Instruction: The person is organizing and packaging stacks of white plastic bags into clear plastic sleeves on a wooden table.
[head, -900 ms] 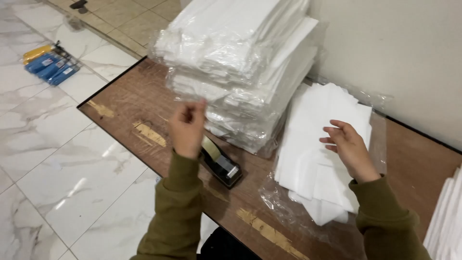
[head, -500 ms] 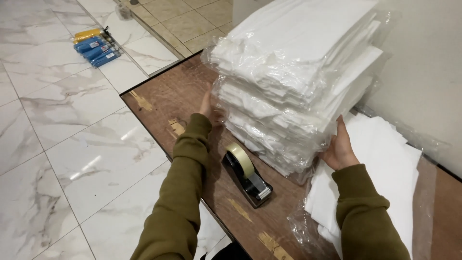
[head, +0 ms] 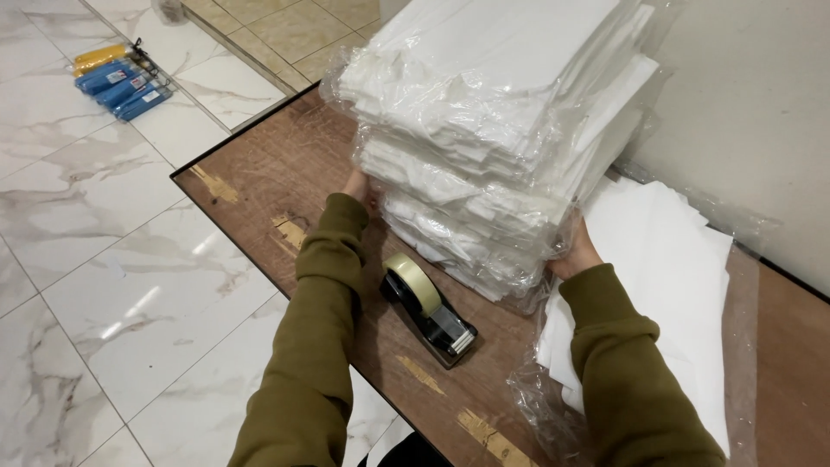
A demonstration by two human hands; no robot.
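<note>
Both arms outstretched, left hand (head: 356,184), right hand (head: 572,252) flanking stack (head: 497,130)

Bright even indoor light; glare on marble floor (head: 130,285); sharp, soft shadows.

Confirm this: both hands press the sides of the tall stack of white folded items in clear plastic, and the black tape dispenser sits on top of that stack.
Not quite. The black tape dispenser sits on the brown wooden table, between the forearms, as the head view shows. The left hand and right hand do press the sides of the tall stack of white folded items in clear plastic.

Brown table (head: 259,186) (worn) bears bagged stack (head: 493,130), tape dispenser (head: 430,310), sheets (head: 674,285).
</note>
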